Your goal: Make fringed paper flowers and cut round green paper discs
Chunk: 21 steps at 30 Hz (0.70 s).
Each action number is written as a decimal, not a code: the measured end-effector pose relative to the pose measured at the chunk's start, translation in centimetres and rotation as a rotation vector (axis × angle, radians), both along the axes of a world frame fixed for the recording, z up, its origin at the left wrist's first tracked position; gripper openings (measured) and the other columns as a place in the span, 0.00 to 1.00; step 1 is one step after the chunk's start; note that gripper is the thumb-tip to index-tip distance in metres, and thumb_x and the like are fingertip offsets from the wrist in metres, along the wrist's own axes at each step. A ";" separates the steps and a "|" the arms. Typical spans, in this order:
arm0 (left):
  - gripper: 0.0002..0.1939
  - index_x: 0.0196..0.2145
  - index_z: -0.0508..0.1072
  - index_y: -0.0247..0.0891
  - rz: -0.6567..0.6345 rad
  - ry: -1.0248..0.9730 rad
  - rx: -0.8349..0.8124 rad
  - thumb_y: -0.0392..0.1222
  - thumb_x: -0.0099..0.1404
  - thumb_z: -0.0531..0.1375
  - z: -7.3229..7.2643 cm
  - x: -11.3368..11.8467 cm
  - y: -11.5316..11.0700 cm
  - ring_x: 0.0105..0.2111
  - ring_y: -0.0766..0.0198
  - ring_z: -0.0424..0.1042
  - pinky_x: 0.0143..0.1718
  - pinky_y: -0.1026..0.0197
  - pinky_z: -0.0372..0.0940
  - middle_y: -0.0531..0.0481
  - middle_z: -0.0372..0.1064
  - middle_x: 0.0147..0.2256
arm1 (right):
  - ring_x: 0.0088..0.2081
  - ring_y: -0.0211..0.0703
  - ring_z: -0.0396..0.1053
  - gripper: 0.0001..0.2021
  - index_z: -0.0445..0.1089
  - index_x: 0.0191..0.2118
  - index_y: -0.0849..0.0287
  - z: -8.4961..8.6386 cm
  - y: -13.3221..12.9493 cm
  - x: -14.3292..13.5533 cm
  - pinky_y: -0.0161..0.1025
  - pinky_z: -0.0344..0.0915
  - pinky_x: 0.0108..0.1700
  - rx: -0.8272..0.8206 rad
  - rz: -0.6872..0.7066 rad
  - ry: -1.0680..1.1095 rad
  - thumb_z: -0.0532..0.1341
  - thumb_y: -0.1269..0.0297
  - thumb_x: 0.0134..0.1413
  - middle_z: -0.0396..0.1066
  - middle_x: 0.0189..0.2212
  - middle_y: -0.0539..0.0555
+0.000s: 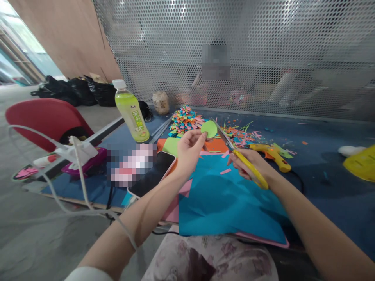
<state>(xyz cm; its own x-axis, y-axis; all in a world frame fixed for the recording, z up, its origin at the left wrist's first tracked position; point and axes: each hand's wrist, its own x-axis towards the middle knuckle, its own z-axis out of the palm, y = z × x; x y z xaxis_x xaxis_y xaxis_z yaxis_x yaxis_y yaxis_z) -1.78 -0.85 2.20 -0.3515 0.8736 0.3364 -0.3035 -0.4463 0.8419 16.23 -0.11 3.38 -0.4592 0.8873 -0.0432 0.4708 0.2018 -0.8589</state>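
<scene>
My left hand (189,148) pinches a light green paper circle (209,128) between thumb and fingers, holding it up over the table. In my right hand (249,164) is a pair of scissors (250,168) with yellow handles. Its blades point up and left, beside the circle's right edge; whether they touch the paper I cannot tell. Below both hands lies a large blue paper sheet (216,207) over pink sheets, with small pink scraps on it. Behind the circle stands a cone of many small coloured paper strips (186,121). A yellow glue gun (274,154) lies right of the scissors.
A drink bottle (131,113) stands at the left back, with a phone (152,175) nearer me. White cables run past a purple box (84,162). Coloured scraps (238,134) lie behind my hands. A perforated metal panel (263,47) closes off the far side; a red chair (43,121) is left.
</scene>
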 end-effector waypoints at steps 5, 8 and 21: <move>0.10 0.31 0.71 0.36 0.027 0.015 0.010 0.44 0.55 0.64 -0.2 -0.2 0.2 0.26 0.66 0.74 0.23 0.67 0.64 0.52 0.72 0.23 | 0.11 0.30 0.50 0.23 0.61 0.26 0.57 0.1 0.0 0.0 0.33 0.47 0.14 -0.027 -0.006 0.021 0.59 0.39 0.44 0.50 0.14 0.42; 0.10 0.31 0.71 0.36 0.043 0.008 0.022 0.44 0.55 0.64 -0.3 -0.2 0.3 0.26 0.67 0.73 0.22 0.68 0.64 0.52 0.72 0.23 | 0.11 0.30 0.51 0.22 0.60 0.25 0.57 0.1 -0.1 0.1 0.32 0.47 0.14 -0.039 -0.004 0.021 0.59 0.41 0.45 0.50 0.14 0.42; 0.10 0.31 0.72 0.37 0.077 0.081 0.025 0.44 0.54 0.66 -0.4 -0.3 0.3 0.25 0.68 0.72 0.23 0.68 0.64 0.53 0.72 0.24 | 0.14 0.33 0.51 0.21 0.62 0.25 0.56 0.2 0.1 0.0 0.34 0.49 0.16 0.057 -0.008 -0.035 0.57 0.40 0.47 0.52 0.14 0.45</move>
